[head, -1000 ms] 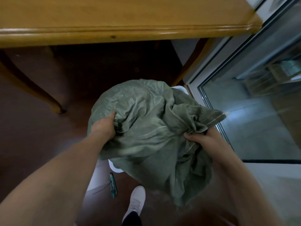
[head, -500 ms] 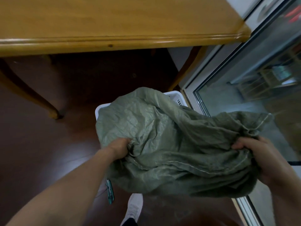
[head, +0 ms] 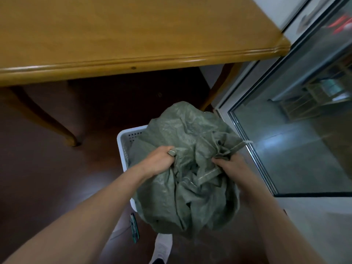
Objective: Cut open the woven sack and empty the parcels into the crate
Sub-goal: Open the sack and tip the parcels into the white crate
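Note:
A crumpled grey-green woven sack hangs bunched over the white perforated crate on the dark floor. My left hand grips a fold of the sack on its left side. My right hand clutches gathered cloth on its right side, beside a loose white tie end. The sack hides most of the crate, and its inside and any parcels are not visible.
A wooden table spans the top, one curved leg at left. A glass door stands close on the right. A green utility knife lies on the floor by my white shoe.
The sack was stretched wide to the right; now both hands have come together and bunched it up over the crate. The view has tilted up slightly.

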